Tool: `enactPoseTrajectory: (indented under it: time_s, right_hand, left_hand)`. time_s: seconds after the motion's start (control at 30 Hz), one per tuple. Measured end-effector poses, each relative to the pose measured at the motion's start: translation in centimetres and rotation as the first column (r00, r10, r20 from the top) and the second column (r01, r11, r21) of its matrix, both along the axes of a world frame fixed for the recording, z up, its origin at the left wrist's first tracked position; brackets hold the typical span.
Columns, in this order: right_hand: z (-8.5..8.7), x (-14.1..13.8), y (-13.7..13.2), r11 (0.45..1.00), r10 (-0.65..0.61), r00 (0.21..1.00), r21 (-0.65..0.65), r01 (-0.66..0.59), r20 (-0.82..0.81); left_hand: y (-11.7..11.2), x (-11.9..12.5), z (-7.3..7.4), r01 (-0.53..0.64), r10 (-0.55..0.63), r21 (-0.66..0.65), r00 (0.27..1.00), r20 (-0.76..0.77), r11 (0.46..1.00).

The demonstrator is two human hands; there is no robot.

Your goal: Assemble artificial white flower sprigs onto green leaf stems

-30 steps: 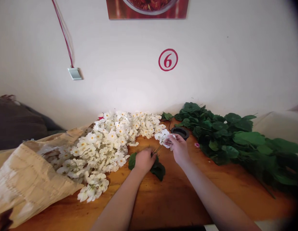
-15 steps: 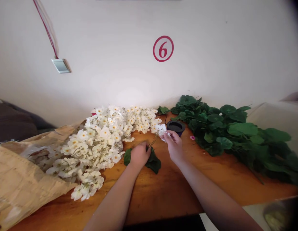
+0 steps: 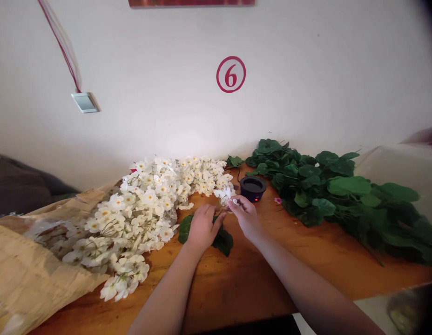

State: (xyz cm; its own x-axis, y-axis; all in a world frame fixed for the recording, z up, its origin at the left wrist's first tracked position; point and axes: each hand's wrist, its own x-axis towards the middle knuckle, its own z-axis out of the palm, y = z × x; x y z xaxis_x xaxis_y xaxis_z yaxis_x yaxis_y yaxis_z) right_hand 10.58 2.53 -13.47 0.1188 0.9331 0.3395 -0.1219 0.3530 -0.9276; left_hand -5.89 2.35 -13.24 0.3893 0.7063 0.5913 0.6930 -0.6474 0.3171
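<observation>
My left hand [image 3: 202,229] is closed over a sprig of dark green leaves [image 3: 224,241] low above the wooden table; its thumb and fingertips point toward the stems, and the palm hides part of the leaves. Just right of it, my right hand [image 3: 247,218] pinches a small white flower cluster [image 3: 223,194] by its lower end. The two hands nearly meet at the stems, and whether flower and leaf stems touch is too small to tell. Behind my right hand stands a round black pot [image 3: 253,186] with a dark well and a red light on its front.
A large heap of white flowers [image 3: 146,200] lies to the left, partly in brown paper wrapping [image 3: 41,270]. On the right is a pile of green leaves [image 3: 317,181], with a tiny pink flower [image 3: 278,200] beside it. The wooden table [image 3: 244,284] meets a white wall.
My right hand has brought the white flower left and closer to my left hand. The left hand's fingers have lifted and extended toward the stems. The view has tilted slightly up.
</observation>
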Motion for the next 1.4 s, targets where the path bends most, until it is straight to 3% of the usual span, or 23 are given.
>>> enactPoseTrajectory:
  time_s: [0.37,0.53,0.67,0.9,1.03,1.17,1.3,1.4]
  right_hand:
    - [0.7,0.2,-0.6,0.984,0.176,0.980,-0.007,-0.178,-0.096]
    - [0.6,0.2,-0.5,0.971,0.236,0.961,0.000,-0.238,-0.147]
    - [0.8,0.1,-0.5,0.985,0.164,0.969,-0.027,-0.172,-0.183]
    - [0.9,0.4,0.1,0.999,-0.049,0.969,-0.035,0.041,-0.243]
    - [1.1,0.2,-0.1,0.984,0.092,0.948,-0.116,-0.133,-0.303]
    - [1.3,-0.6,-0.8,0.942,0.252,0.885,-0.111,-0.317,-0.391]
    - [1.0,-1.4,-1.1,0.918,0.208,0.847,-0.200,-0.342,-0.490]
    - [0.7,-1.8,-1.0,0.893,0.149,0.824,-0.284,-0.349,-0.547]
  left_hand:
    - [-0.2,-0.1,0.5,0.015,-0.012,-0.075,0.999,0.040,0.997]
    - [0.0,-0.1,0.3,0.035,-0.034,-0.030,0.999,0.040,0.999]
    - [0.1,-0.1,0.2,0.005,-0.005,0.007,0.997,0.070,1.000]
    - [-0.4,-0.1,1.1,0.087,-0.082,-0.022,0.980,0.180,0.996]
    - [-0.9,0.1,1.6,0.179,-0.151,-0.086,0.952,0.268,0.980]
    - [-1.4,0.3,1.8,0.229,-0.166,-0.159,0.928,0.334,0.960]
    - [-1.7,0.3,1.9,0.233,-0.154,-0.203,0.927,0.342,0.951]
    - [-1.8,0.3,1.8,0.193,-0.133,-0.157,0.934,0.331,0.968]
